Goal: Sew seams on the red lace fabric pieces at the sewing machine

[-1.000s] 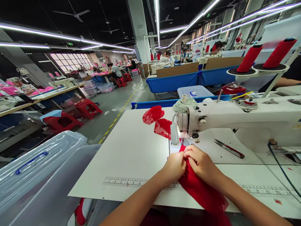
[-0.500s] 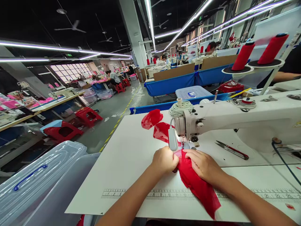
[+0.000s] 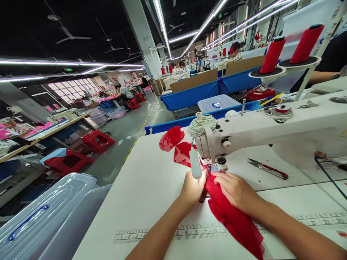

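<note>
Red fabric [image 3: 230, 216] runs from under the needle area of the white sewing machine [image 3: 252, 130] down over the table's front edge. At its left side, close to the needle, my left hand [image 3: 191, 187] has its fingers closed on the cloth; the lamp [image 3: 195, 164] hides some fingertips. My right hand [image 3: 234, 189] grips the cloth's right side, fingers pressed together on it. Behind the machine head lie red pieces [image 3: 172, 139] of shiny, see-through material, one trailing toward the needle.
Thread snips [image 3: 268, 169] lie right of the needle on the table [image 3: 143, 187], which has a printed ruler [image 3: 195, 231]. Two red thread cones [image 3: 273, 56] stand behind the machine. A clear lidded box [image 3: 51, 213] is at left. Other people sit at machines further back.
My left hand has let the cloth spread, then moved up beside the needle. My right hand has shifted from a pinch to lying along the cloth. The view has tilted slightly.
</note>
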A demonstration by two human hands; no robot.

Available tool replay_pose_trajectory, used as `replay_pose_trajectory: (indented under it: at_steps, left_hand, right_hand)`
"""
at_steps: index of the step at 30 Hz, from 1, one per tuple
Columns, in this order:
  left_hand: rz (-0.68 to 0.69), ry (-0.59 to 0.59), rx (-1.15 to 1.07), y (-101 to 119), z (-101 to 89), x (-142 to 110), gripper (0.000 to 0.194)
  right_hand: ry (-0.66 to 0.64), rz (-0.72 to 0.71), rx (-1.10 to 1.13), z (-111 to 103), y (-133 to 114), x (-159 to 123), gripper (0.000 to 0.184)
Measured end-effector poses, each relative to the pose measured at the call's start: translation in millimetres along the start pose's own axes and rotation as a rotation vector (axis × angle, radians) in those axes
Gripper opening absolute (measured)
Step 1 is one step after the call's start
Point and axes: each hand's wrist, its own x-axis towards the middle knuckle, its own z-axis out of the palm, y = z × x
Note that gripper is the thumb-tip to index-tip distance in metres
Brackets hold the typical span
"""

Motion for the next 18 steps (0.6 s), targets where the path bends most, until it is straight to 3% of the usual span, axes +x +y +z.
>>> replay_pose_trajectory:
  at_steps: [5,11,15,18]
  left_hand:
    - [-0.081,-0.027,0.113,-3.3,0.5,-1.6,0.021]
    - [-0.073,-0.009,0.190,-3.1,2.3,-1.8,0.017]
    - [0.156,0.080,0.147,0.1,3.7,-5.0,0.017]
    - [0.369,0.056,0.132,0.1,8.2,-9.5,0.020]
  right_hand:
    - [0.015,-0.005,-0.056,0.8,-0.9,-2.0,0.036]
    - [-0.006,-0.035,-0.047,1.0,-0.7,-3.9,0.043]
    - [-0.065,0.007,-0.039,0.7,-1.5,-3.9,0.042]
    - [-0.080,0.016,-0.013,0.6,-1.3,-3.6,0.043]
